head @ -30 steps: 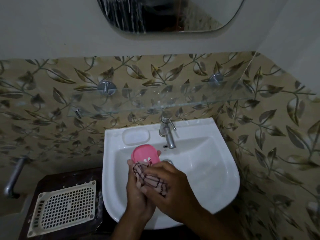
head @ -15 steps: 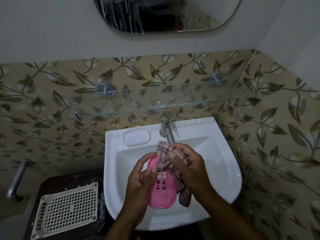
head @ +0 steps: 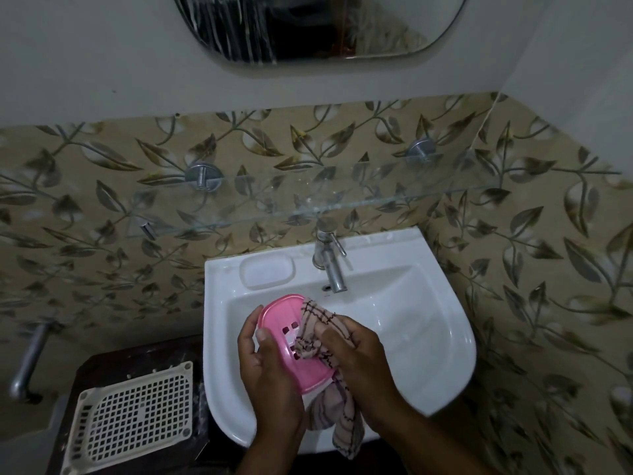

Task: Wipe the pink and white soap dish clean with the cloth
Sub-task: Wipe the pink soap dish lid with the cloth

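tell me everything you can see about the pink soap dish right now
The soap dish is an oval of glossy pink plastic with small square drain holes near its middle and a white part showing beneath its lower edge. It is held tilted over the white sink, not resting on it. The left hand grips its left rim, thumb on top. The right hand presses the checked cloth onto its right half.

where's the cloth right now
In the head view the cloth is over the sink, held by the right hand against the soap dish.
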The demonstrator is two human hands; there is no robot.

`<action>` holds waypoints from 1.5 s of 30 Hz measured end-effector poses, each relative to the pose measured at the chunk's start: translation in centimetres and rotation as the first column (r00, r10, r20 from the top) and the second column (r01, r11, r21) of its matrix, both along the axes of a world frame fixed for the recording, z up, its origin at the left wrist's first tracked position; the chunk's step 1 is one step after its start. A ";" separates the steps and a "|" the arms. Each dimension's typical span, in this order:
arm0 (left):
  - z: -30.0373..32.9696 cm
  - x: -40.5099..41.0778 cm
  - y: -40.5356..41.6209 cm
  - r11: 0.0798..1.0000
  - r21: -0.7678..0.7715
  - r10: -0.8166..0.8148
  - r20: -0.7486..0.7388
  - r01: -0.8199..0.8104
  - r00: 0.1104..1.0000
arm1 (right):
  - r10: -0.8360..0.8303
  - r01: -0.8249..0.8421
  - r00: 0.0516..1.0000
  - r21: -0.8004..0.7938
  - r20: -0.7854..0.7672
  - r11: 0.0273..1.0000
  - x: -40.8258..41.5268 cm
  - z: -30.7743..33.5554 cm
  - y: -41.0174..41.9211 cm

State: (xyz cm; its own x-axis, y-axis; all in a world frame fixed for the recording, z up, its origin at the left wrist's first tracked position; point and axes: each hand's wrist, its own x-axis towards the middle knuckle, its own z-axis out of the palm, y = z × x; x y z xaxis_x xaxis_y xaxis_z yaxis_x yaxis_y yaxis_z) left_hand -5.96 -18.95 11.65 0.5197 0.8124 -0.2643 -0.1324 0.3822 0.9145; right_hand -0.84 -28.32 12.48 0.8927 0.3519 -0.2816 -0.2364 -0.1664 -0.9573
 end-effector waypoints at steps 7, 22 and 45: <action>-0.9 -0.5 0.4 0.925 0.064 -0.356 -0.199 0.374 0.913 | 0.181 0.042 0.813 -0.367 0.553 0.929 0.7 1.4 -1.8; 2.0 -0.7 2.2 0.835 -0.509 -0.227 0.026 0.208 0.974 | 0.325 -0.270 0.411 -0.227 0.851 0.936 0.0 0.1 -4.1; 1.7 -2.2 0.8 0.542 -0.606 -0.496 0.329 0.582 0.804 | 0.391 -0.335 0.393 -0.267 0.832 0.904 -0.9 -0.8 -4.2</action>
State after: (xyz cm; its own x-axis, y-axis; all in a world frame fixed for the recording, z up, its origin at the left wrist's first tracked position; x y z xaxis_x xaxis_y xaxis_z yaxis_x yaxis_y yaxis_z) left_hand -8.20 -18.19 13.37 0.8583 0.0030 -0.5132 0.2282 0.8934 0.3869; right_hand -1.75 -32.48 11.64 0.4738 0.7164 0.5121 0.7828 -0.0761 -0.6176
